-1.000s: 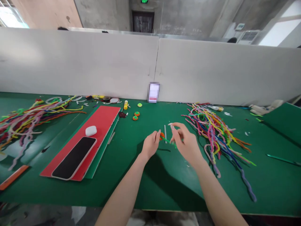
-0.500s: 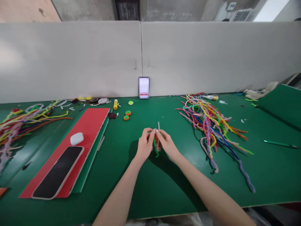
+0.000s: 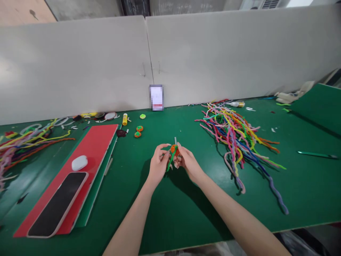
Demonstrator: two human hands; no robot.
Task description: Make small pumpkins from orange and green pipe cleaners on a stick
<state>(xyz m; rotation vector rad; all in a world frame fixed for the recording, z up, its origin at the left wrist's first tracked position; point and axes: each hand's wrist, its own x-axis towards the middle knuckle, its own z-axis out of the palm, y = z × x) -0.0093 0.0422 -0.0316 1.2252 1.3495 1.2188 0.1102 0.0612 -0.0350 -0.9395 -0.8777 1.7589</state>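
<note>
Between my two hands is a small orange pipe-cleaner coil (image 3: 173, 149) with a green pipe cleaner (image 3: 169, 164) across it, its tail hanging down toward me. My right hand (image 3: 190, 163) is closed on the orange coil, thumb and fingers at its right side. Thumb and index finger of my left hand (image 3: 159, 164) are curled close at the green pipe cleaner, pinching it at the coil's left edge. Just beyond the fingertips a thin pale grey strip (image 3: 175, 140) shows; its lower end is hidden. Two finished-looking orange coils with green tops (image 3: 139, 131) lie farther off to the left.
A large heap of coloured pipe cleaners (image 3: 234, 138) lies right, another bundle (image 3: 26, 145) far left. Red board (image 3: 98, 149) carries a phone (image 3: 58, 204) and white case (image 3: 79, 163). A glue stick (image 3: 125, 119), upright phone (image 3: 156, 97) and green pen-like tool (image 3: 317, 155) are around.
My hands have drawn slightly apart and the orange coil has turned into view between them. The green tail now slants to the left. The whole view has shifted and tilted a little.
</note>
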